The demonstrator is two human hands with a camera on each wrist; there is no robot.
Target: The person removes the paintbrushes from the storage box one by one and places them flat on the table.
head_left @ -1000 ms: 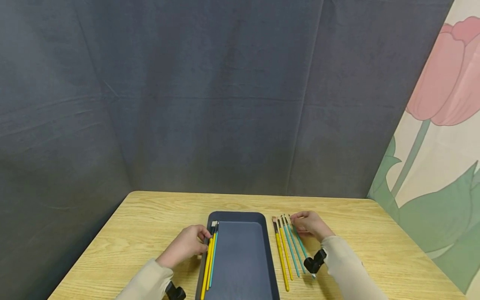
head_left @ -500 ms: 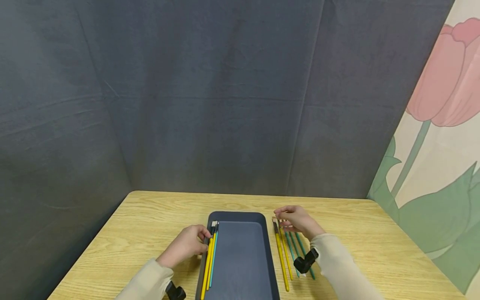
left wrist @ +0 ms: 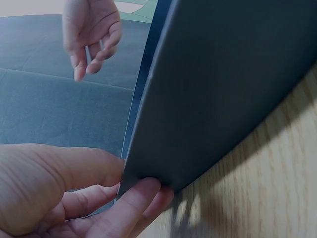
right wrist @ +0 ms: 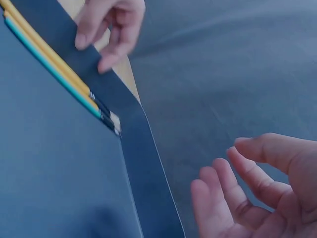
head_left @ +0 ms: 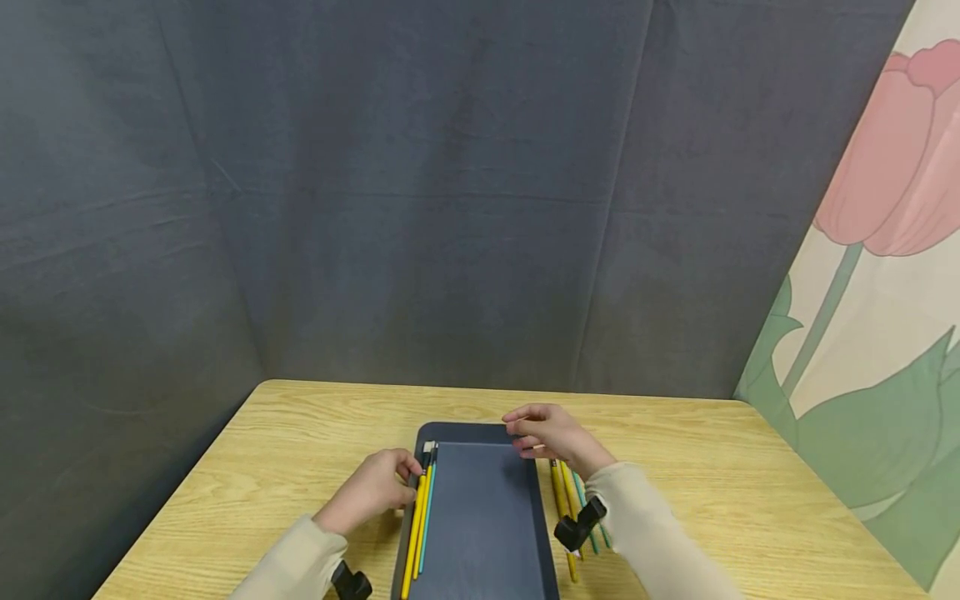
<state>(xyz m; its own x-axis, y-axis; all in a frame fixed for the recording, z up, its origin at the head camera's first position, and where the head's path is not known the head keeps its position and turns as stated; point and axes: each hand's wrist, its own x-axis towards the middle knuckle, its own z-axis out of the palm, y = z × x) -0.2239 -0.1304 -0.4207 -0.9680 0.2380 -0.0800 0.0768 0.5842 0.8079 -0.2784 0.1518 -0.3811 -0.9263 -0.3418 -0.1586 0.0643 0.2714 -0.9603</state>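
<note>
My left hand (head_left: 378, 486) pinches the left wall of a dark blue-grey tray (head_left: 487, 517); in the left wrist view the thumb is at the rim and fingers press the outer side. Yellow paintbrushes (head_left: 417, 525) and a teal paintbrush (head_left: 428, 517) lie along the tray's left inner side, bristles away from me. Above the tray's far right corner hovers my right hand (head_left: 553, 435), fingers loosely bent, nothing visible between them in the right wrist view. Right of the tray, more yellow paintbrushes (head_left: 558, 492) and teal paintbrushes (head_left: 604, 533) lie on the table, partly hidden by the right hand and wrist camera.
The light wooden table (head_left: 712, 467) reaches back to a dark grey cloth backdrop (head_left: 450, 250). A tulip-patterned curtain (head_left: 877, 350) hangs at the right. Black wrist cameras, such as the right wrist camera (head_left: 579, 523), sit on both sleeves.
My right hand has moved left, from the rightmost teal paintbrush across the row to above the tray's far right corner. The left hand keeps its place on the tray wall.
</note>
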